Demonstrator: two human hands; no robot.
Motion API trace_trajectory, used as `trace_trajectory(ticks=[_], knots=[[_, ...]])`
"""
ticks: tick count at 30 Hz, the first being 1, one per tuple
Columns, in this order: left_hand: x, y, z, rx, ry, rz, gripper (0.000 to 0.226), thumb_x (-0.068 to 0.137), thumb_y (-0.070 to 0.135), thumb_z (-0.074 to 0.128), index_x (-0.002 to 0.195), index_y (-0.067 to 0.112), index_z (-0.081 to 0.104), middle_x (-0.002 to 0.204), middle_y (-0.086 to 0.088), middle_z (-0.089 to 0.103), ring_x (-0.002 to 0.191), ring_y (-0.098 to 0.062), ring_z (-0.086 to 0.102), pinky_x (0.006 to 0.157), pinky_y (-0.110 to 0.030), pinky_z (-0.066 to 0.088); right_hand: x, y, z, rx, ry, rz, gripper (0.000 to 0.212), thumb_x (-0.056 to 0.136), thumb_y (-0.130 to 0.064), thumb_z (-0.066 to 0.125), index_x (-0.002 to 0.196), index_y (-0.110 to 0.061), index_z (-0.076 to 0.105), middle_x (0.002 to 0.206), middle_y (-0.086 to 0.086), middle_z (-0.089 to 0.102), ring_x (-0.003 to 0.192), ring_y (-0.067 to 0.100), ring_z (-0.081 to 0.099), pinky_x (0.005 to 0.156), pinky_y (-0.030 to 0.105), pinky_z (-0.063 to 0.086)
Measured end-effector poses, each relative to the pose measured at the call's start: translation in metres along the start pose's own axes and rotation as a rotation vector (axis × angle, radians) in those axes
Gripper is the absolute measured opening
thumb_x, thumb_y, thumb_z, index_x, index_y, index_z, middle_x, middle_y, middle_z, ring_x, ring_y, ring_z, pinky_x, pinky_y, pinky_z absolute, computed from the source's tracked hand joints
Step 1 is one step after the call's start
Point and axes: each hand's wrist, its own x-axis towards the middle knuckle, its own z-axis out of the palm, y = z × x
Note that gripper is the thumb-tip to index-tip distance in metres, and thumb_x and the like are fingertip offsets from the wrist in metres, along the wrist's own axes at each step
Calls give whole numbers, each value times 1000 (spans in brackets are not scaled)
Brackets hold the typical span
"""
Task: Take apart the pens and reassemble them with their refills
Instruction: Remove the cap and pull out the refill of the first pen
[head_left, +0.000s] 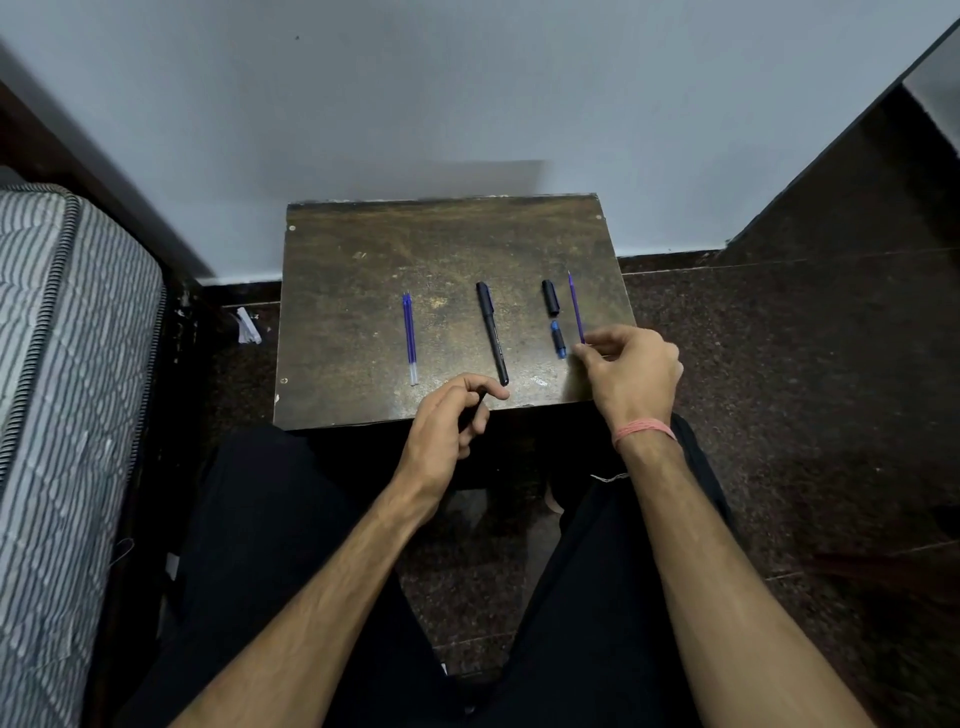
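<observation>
A small worn brown table (363, 270) carries the pen parts. Two blue refills (410, 338) lie side by side at its left. A whole black pen (492, 332) lies in the middle. To its right lie a black cap (550, 298) and a short black-and-blue grip piece (558, 339). My right hand (628, 374) pinches the near end of a purple-blue refill (575, 306) that points away from me. My left hand (452, 421) curls round a black pen barrel (474, 410) at the table's near edge; most of the barrel is hidden.
A pale wall stands behind the table. A striped mattress (62, 389) is at the left and dark speckled floor (779, 389) at the right. A scrap of white paper (248, 325) lies on the floor left of the table. My legs in black trousers are below.
</observation>
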Motion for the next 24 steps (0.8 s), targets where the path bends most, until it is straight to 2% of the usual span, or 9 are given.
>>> trace_trajectory(ticks=[3, 8, 12, 16, 20, 22, 24], knots=[[1, -2, -2, -4, -2, 0, 42, 98, 27, 43, 91, 38, 83, 65, 13, 55, 56, -4, 36, 49, -17, 28, 3, -1, 3, -65, -2, 17, 11, 88, -30, 89, 99, -27, 88, 88, -7, 84, 89, 15, 79, 89, 19, 48], [2, -2, -2, -1, 4, 3, 42, 98, 26, 43, 92, 37, 83, 66, 13, 55, 57, -5, 37, 49, -18, 29, 6, -1, 4, -138, -9, 15, 12, 91, -28, 86, 103, -28, 88, 97, 4, 84, 97, 30, 78, 93, 30, 55], [3, -3, -2, -4, 0, 5, 42, 98, 26, 43, 92, 38, 83, 66, 13, 55, 57, -5, 37, 49, -18, 28, 7, 0, 5, -157, -14, 9, 11, 92, -29, 85, 102, -27, 88, 96, 5, 84, 95, 29, 78, 89, 26, 50], [4, -6, -3, -17, 0, -1, 43, 98, 25, 42, 92, 37, 83, 65, 12, 56, 56, -4, 38, 48, -17, 29, 6, 0, 4, -159, -18, 13, 10, 92, -28, 85, 101, -27, 88, 97, 4, 84, 96, 28, 78, 90, 26, 52], [6, -9, -3, -25, -2, -1, 45, 95, 23, 41, 93, 37, 84, 66, 12, 58, 56, -3, 41, 48, -18, 30, 4, -1, 2, -119, -19, 40, 11, 91, -30, 87, 101, -26, 87, 96, 0, 84, 93, 21, 78, 88, 22, 50], [6, -10, -3, -23, 1, 7, 45, 95, 22, 42, 96, 36, 84, 69, 11, 62, 59, -3, 47, 50, -20, 33, 2, -3, 0, -96, 10, 39, 15, 91, -34, 87, 103, -25, 86, 94, -4, 83, 86, 13, 75, 85, 20, 47], [5, -11, -3, -28, -5, 22, 42, 97, 19, 43, 107, 27, 83, 75, 8, 68, 64, -5, 55, 53, -21, 40, -4, -6, -2, -90, 54, 14, 18, 92, -37, 86, 107, -26, 83, 94, -7, 82, 84, 9, 72, 86, 24, 52]])
